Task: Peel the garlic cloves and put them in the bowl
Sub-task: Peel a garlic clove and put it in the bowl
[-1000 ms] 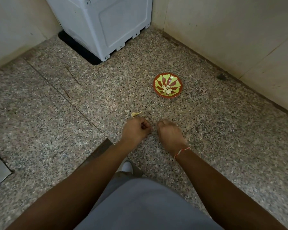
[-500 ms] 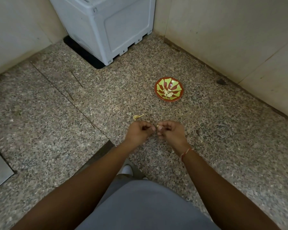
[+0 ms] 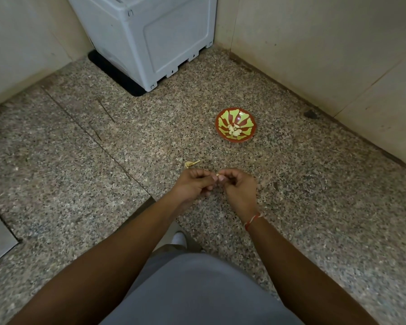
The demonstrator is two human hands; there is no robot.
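1. Both hands have lifted off the floor [image 3: 80, 184] and met since one second ago; half a second ago they were already together, and the pose is nearly unchanged.
2. Left hand [image 3: 192, 186]: fingers [image 3: 203, 175] curled, thumb and fingertips pinching the garlic clove [image 3: 219, 175].
3. Right hand [image 3: 240, 187]: fingers curled, pinching the same clove from the opposite side. A red thread band [image 3: 252, 220] sits on the wrist.
4. Garlic clove: only a small pale tip shows between the two hands; whether skin remains on it cannot be told.
5. Bowl [image 3: 223, 118]: red with a green pattern, standing on the floor beyond the hands and to their right, well apart from them. Several pale peeled cloves [image 3: 234, 132] lie in its bottom.
6. Garlic skin scrap [image 3: 190, 163]: lies on the floor just beyond the left hand.
7. Grey plastic appliance [image 3: 150, 36]: stands in the far corner on a black mat.
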